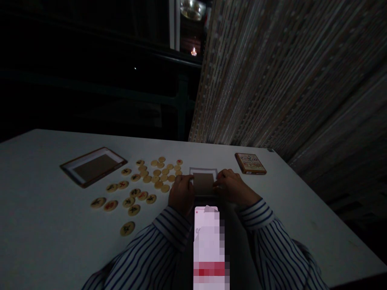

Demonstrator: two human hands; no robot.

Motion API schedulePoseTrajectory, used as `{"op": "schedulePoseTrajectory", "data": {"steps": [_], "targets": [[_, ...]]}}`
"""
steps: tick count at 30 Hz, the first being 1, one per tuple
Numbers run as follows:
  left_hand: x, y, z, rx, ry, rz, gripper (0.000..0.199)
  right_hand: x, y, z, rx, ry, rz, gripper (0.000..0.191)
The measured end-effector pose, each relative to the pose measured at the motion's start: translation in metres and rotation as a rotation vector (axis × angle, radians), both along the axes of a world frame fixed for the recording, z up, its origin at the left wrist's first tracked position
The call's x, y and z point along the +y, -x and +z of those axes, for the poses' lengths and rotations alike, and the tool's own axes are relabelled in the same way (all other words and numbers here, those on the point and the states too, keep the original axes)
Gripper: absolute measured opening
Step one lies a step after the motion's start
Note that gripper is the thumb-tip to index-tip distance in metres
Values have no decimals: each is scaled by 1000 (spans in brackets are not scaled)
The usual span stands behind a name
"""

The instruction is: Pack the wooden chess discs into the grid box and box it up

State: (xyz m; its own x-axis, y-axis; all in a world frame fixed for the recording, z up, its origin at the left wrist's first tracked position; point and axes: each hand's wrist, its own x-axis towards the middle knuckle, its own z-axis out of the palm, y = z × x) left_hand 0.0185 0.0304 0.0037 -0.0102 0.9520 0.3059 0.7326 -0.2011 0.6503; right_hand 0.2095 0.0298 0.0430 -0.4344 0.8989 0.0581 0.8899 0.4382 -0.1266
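Observation:
A small open tray (203,184) with a brown inner panel and pale rim lies at the table's near edge between my hands. My left hand (182,194) grips its left side, fingers bent round the edge. At its right side my right hand (231,186) has its fingers closed on the rim. Many round wooden discs (146,179) are scattered to the left of my left hand, some showing red or black characters, others plain. Nearest to me among them is a disc with a black character (127,228).
A larger open box part (93,166) lies at the left, and a printed flat box (250,163) at the right, on the white table (54,225). A lit phone (207,241) is below the tray. Strip-like curtains (256,72) hang behind the table.

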Motion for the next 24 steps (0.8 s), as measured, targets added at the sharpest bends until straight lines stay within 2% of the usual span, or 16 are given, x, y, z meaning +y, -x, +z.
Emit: {"op": "schedulePoseTrajectory", "data": {"steps": [17,24], "targets": [[1,1,-2,16,-5,-2,31,0,-4,-1,-3,17,44,17],[1,1,-1,18,23,2,31,-3,-3,6,5,-5,23,14]]}}
